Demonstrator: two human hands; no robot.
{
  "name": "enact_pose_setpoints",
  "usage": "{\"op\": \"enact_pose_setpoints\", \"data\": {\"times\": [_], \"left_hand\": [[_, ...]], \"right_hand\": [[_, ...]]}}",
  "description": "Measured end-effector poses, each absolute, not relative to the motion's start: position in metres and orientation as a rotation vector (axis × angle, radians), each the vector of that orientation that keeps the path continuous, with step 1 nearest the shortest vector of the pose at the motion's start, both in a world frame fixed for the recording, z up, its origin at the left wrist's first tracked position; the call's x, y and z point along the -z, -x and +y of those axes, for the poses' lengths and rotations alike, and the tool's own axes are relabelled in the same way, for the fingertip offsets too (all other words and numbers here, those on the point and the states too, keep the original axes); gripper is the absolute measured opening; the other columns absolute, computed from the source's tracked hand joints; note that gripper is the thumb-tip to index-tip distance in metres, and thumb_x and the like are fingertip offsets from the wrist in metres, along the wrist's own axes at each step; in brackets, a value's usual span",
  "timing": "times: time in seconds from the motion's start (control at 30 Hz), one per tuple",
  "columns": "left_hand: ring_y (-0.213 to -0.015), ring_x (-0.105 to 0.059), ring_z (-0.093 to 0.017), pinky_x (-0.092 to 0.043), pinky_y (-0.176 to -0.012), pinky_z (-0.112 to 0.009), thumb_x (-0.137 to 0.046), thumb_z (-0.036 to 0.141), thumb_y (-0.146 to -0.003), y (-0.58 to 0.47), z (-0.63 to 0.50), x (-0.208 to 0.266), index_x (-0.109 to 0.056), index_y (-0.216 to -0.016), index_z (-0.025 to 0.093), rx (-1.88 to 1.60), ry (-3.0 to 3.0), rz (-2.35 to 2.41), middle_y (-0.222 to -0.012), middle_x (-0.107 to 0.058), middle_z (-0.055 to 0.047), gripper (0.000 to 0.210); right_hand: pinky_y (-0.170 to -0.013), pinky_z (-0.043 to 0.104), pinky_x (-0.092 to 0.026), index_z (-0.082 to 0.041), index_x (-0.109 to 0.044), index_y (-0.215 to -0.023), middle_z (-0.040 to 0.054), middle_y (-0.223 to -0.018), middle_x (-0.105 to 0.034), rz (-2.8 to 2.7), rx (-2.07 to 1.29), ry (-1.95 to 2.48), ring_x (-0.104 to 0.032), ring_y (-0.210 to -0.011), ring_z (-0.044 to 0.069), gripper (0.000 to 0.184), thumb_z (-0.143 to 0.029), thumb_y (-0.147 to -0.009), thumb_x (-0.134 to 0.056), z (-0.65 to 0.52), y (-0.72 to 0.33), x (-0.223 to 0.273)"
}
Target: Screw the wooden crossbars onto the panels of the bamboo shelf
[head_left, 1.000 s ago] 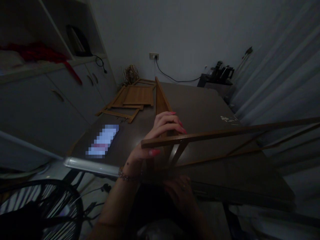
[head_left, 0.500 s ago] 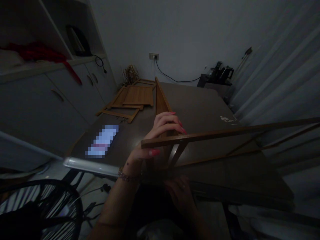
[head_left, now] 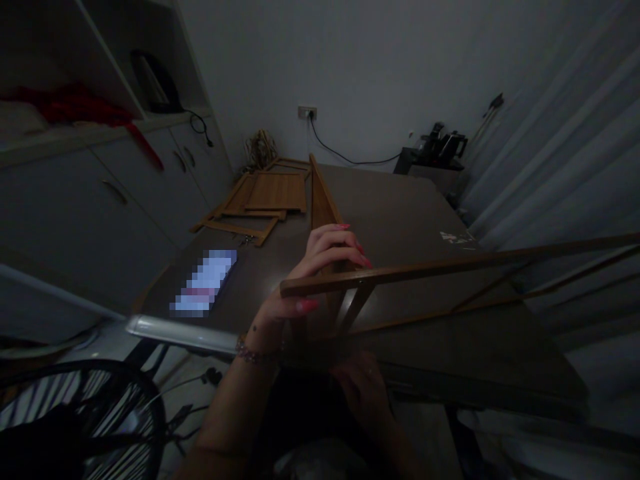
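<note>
My left hand (head_left: 327, 263) is closed round the near end of a wooden frame (head_left: 425, 273), thumb below and fingers over the top. The frame's long rail stretches off to the right, and a short crosspiece slopes down behind it. Beyond my fingers an upright wooden panel (head_left: 323, 197) runs away from me, meeting the frame near my hand; the joint itself is covered. Low down by the table's front edge, my right hand (head_left: 363, 387) is in deep shadow below the frame, its fingers curled together. Whatever it holds, if anything, is too dark to make out.
Slatted wooden panels (head_left: 277, 191) and frame pieces lie at the table's (head_left: 385, 200) far left, with small metal bits (head_left: 247, 240) beside them. A lit phone (head_left: 205, 283) rests nearer. A black fan (head_left: 85, 420) stands at lower left; a kettle (head_left: 453, 147) sits back right.
The frame's near end has shifted very slightly left. My right hand has moved a little at the low joint; my left hand keeps its grip.
</note>
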State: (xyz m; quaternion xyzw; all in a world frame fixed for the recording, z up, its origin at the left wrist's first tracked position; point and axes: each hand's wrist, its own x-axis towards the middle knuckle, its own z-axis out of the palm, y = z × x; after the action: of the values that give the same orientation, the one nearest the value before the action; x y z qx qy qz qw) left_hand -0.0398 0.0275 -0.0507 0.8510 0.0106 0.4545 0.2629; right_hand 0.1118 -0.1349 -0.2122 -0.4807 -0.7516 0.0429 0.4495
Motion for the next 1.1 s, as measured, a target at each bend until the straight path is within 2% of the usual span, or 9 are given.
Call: {"op": "enact_pose_setpoints", "data": {"times": [0.13,0.3,0.43,0.6,0.83,0.97,1.1], "left_hand": [[-0.117,-0.046,-0.030,-0.015,-0.118,-0.053,-0.014,0.082,-0.080,0.040,0.027,0.053,-0.059,-0.117,0.024,-1.224,-2.283,0.067,-0.114,-0.056,-0.009,0.083],[-0.118,-0.046,-0.030,-0.014,-0.118,-0.054,-0.012,0.082,-0.080,0.040,0.028,0.054,-0.058,-0.117,0.025,-1.239,-2.282,0.057,-0.114,-0.057,-0.009,0.082],[-0.117,-0.046,-0.030,-0.016,-0.117,-0.054,-0.014,0.081,-0.081,0.040,0.026,0.051,-0.059,-0.115,0.023,-1.233,-2.283,0.075,-0.114,-0.057,-0.009,0.080],[-0.117,-0.046,-0.030,-0.016,-0.118,-0.053,-0.010,0.080,-0.082,0.040,0.026,0.051,-0.057,-0.118,0.024,-1.226,-2.294,0.051,-0.114,-0.057,-0.009,0.082],[-0.116,-0.046,-0.030,-0.019,-0.117,-0.054,-0.016,0.081,-0.081,0.040,0.032,0.055,-0.057,-0.117,0.025,-1.228,-2.338,0.064,-0.113,-0.056,-0.008,0.078],[-0.119,-0.044,-0.031,-0.016,-0.118,-0.054,-0.017,0.081,-0.082,0.040,0.029,0.054,-0.058,-0.117,0.025,-1.224,-2.310,0.066,-0.116,-0.055,-0.008,0.078],[-0.120,-0.042,-0.030,-0.012,-0.120,-0.051,-0.013,0.080,-0.082,0.041,0.027,0.052,-0.058,-0.119,0.024,-1.214,-2.270,0.037,-0.116,-0.055,-0.008,0.081]], "right_hand": [[-0.072,0.030,-0.048,-0.023,-0.065,-0.101,0.0012,-0.083,-0.071,-1.900,-0.074,1.136,-0.060,-0.077,0.015,0.017,-0.021,-0.097,-0.048,-0.134,-0.116,0.215],[-0.074,0.030,-0.050,-0.027,-0.061,-0.123,0.0012,-0.086,-0.071,-2.003,-0.011,1.101,-0.060,-0.081,0.016,0.031,-0.016,-0.096,-0.048,-0.134,-0.124,0.219],[-0.073,0.030,-0.049,-0.025,-0.065,-0.114,0.0025,-0.089,-0.071,-2.023,-0.034,1.029,-0.061,-0.082,0.015,0.025,-0.017,-0.096,-0.049,-0.131,-0.127,0.218],[-0.072,0.028,-0.047,-0.021,-0.065,-0.097,0.0016,-0.082,-0.071,-2.061,-0.086,1.006,-0.060,-0.076,0.014,0.016,-0.024,-0.098,-0.049,-0.126,-0.129,0.214],[-0.077,0.030,-0.042,-0.024,-0.066,-0.095,-0.0001,-0.077,-0.068,-2.077,-0.107,1.118,-0.058,-0.073,0.014,0.021,-0.027,-0.099,-0.046,-0.128,-0.127,0.208],[-0.083,0.032,-0.039,-0.024,-0.064,-0.084,-0.0024,-0.072,-0.067,-2.046,-0.278,1.154,-0.058,-0.071,0.013,0.027,-0.026,-0.100,-0.042,-0.128,-0.124,0.203],[-0.083,0.032,-0.038,-0.024,-0.064,-0.086,-0.0019,-0.076,-0.068,-2.070,-0.354,1.175,-0.059,-0.078,0.013,0.021,-0.028,-0.099,-0.047,-0.129,-0.126,0.196]]}}
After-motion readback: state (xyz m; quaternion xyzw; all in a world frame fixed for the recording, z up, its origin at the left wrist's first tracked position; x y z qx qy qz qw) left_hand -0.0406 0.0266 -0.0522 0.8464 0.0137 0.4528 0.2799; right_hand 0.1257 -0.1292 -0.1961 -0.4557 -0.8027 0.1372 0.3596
